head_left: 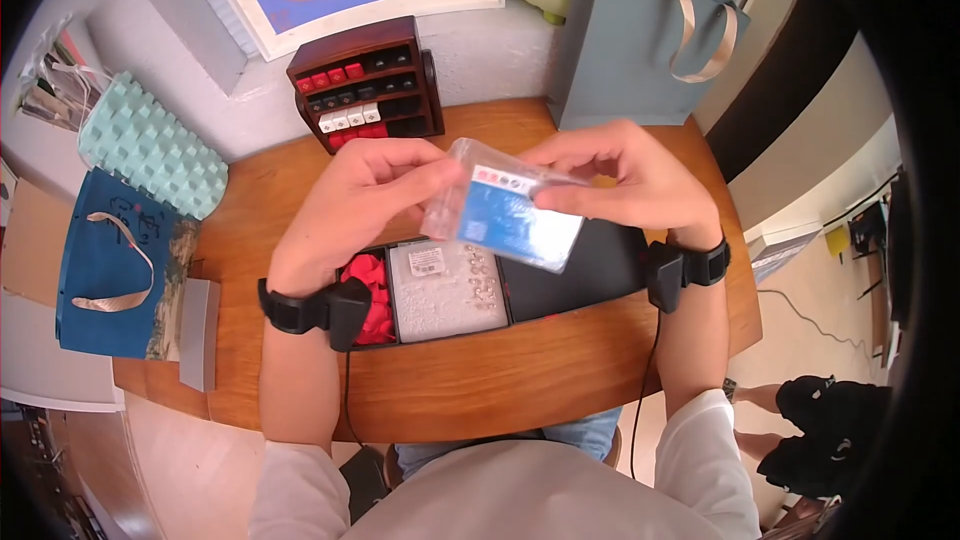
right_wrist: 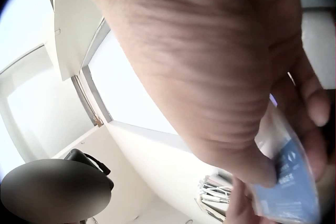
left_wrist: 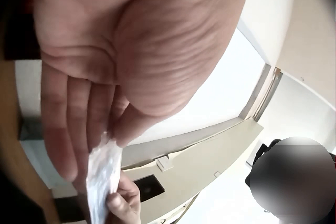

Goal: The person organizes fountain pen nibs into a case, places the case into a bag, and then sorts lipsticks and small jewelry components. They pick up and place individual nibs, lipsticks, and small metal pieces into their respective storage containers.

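Observation:
A clear plastic packet (head_left: 515,225) with a blue card inside is held up above the desk in the head view. My left hand (head_left: 375,195) pinches its left edge between thumb and fingers. On the other side, my right hand (head_left: 640,185) pinches the packet with the thumb over the card's face. The left wrist view catches the packet (left_wrist: 102,182) nearly edge-on below the left fingers. In the right wrist view its blue face (right_wrist: 289,187) shows beside the right thumb. Beneath the hands lies a black box (head_left: 505,325) with red pieces (head_left: 370,310) and a white padded section (head_left: 440,305).
A dark wooden rack (head_left: 420,80) with red, white and black blocks stands at the back. Grey-blue gift bag (head_left: 630,50) at back right; blue bag (head_left: 110,270) and mint textured object (head_left: 155,145) at left. Another person's legs (head_left: 760,420) show at lower right.

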`<action>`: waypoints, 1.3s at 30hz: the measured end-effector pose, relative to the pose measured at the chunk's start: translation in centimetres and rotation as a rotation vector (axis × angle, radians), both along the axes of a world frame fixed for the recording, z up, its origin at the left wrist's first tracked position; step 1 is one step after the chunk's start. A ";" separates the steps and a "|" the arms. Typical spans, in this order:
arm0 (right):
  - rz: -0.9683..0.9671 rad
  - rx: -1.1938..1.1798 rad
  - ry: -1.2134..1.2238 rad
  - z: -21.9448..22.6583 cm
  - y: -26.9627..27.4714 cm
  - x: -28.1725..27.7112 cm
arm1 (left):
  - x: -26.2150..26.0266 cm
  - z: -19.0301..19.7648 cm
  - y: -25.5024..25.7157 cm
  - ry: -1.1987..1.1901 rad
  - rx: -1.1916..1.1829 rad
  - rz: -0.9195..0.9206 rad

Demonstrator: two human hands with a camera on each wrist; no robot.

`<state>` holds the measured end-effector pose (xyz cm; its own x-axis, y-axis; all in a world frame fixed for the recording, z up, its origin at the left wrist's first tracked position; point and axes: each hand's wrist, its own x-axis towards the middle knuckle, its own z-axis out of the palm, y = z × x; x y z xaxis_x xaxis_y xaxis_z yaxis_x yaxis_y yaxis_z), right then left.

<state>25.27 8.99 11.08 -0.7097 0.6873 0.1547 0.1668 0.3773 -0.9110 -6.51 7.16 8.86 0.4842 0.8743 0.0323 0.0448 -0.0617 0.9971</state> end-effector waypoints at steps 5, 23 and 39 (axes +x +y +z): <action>0.006 -0.089 0.129 0.0 0.5 1.8 | -1.5 1.3 -0.8 -0.013 0.011 0.033; 0.038 -0.075 0.148 0.0 0.7 2.5 | -1.3 1.1 -0.6 -0.030 0.056 -0.020; -0.026 0.054 -0.020 -0.1 0.4 0.9 | -0.5 0.4 -0.4 0.183 0.007 -0.011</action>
